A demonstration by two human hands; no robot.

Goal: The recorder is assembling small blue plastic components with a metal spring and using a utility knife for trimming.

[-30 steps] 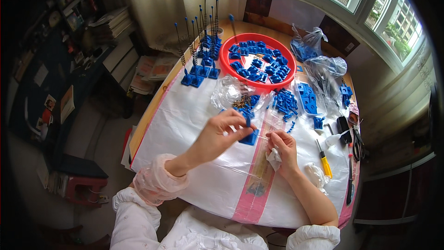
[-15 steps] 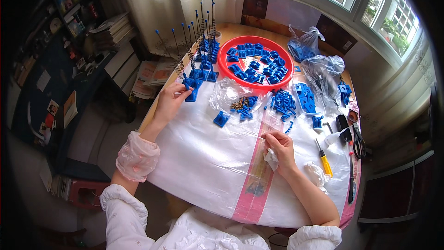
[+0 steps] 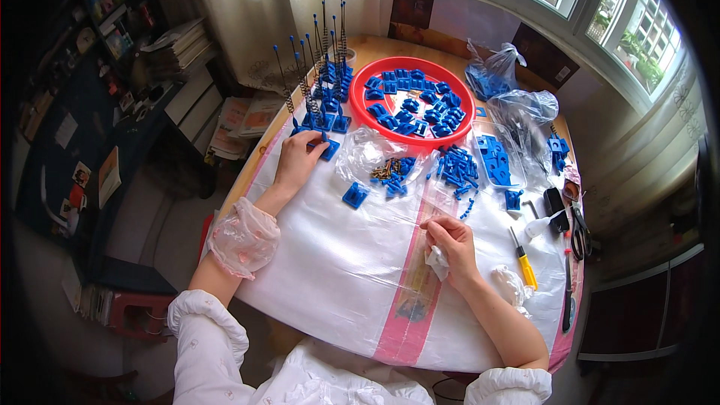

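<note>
My left hand point(image 3: 298, 160) reaches to the far left of the table and rests on a blue plastic block point(image 3: 328, 149) at the foot of a cluster of blue bases with upright springs and rods point(image 3: 322, 97). My right hand point(image 3: 450, 241) lies near the table's middle, curled around a bit of white tissue point(image 3: 436, 261). A single blue block point(image 3: 355, 194) lies loose between the two hands. A clear bag with small brass screws and blue bits point(image 3: 390, 170) sits just beyond it.
A red round tray point(image 3: 375, 121) full of blue parts stands at the back. Clear bags of blue parts point(image 3: 495, 79) lie at the back right. A yellow-handled screwdriver point(image 3: 523, 261), scissors point(image 3: 579, 229) and a small bottle point(image 3: 541, 223) lie at the right edge.
My left hand has carried a blue block from the middle of the table out to the spring cluster at the far left. My right hand has stayed in place.
</note>
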